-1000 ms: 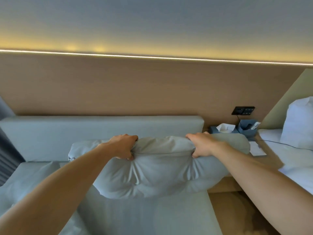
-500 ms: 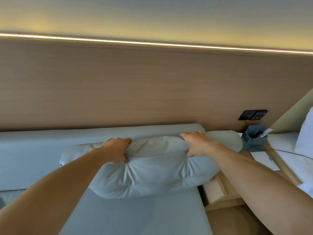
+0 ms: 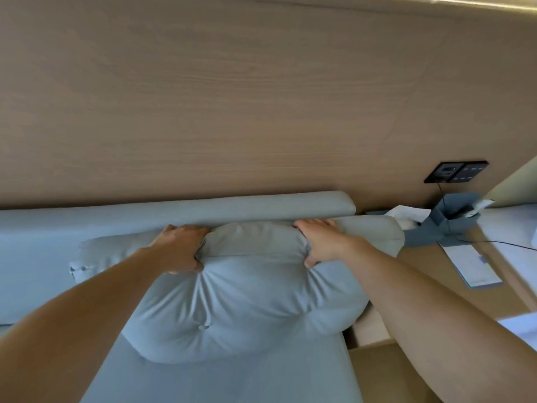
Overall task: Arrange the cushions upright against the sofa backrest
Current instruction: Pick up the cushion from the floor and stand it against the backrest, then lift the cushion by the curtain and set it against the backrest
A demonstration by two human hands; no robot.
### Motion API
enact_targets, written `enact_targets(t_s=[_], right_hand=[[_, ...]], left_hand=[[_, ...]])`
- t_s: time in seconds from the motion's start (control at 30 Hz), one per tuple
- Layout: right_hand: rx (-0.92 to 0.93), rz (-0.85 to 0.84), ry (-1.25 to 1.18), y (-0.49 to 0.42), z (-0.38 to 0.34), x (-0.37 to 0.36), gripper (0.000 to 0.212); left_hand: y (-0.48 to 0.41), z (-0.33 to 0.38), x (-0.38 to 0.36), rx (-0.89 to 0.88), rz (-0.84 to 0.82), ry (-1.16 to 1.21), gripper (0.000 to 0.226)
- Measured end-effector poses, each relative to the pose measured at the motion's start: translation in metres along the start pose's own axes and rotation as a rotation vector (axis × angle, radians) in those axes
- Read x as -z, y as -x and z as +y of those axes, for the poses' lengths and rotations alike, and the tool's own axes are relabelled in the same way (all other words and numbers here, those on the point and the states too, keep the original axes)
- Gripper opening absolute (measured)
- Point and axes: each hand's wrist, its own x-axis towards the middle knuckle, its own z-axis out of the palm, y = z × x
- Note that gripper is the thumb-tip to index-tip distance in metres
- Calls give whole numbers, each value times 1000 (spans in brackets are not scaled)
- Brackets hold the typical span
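I see the plump pale grey tufted fabric cushion point(image 3: 241, 303) standing on the grey sofa seat point(image 3: 232, 379), its top edge against the padded grey sofa backrest point(image 3: 180, 212). Just right stands a light wooden side table point(image 3: 430, 286) with a blue tissue box point(image 3: 418, 228) and a white paper sheet point(image 3: 470, 266). My left hand point(image 3: 180, 248) and right hand point(image 3: 322, 242) are both clenched on the cushion's top edge, bunching the fabric.

A wood-grain wall panel point(image 3: 232, 97) fills the view from nine to three o'clock, with a warm light strip point(image 3: 465, 2) along its top at one o'clock. At three o'clock a black switch plate point(image 3: 456, 171) sits on the panel above a wooden bench point(image 3: 430, 283) carrying a tissue box point(image 3: 406, 216) and a paper sheet point(image 3: 470, 264).
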Motion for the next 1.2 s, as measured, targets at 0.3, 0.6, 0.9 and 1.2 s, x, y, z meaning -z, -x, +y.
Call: enact_targets(t_s=[0.3,0.6,0.9,1.2], right_hand=[[-129,245,196,56,-54,-18,89],[245,166,64,174,-224,-65,74],[368,-130,-11,263,-437,-143,73],[262,-186,-157,308,-620,-217,77]], left_hand=[[83,39,-9,237,205,37,100],[321,36,-15,452,221,375,91],[525,-34,-82,619,144,355,83],[677,-154,-159,510,130,339,77]])
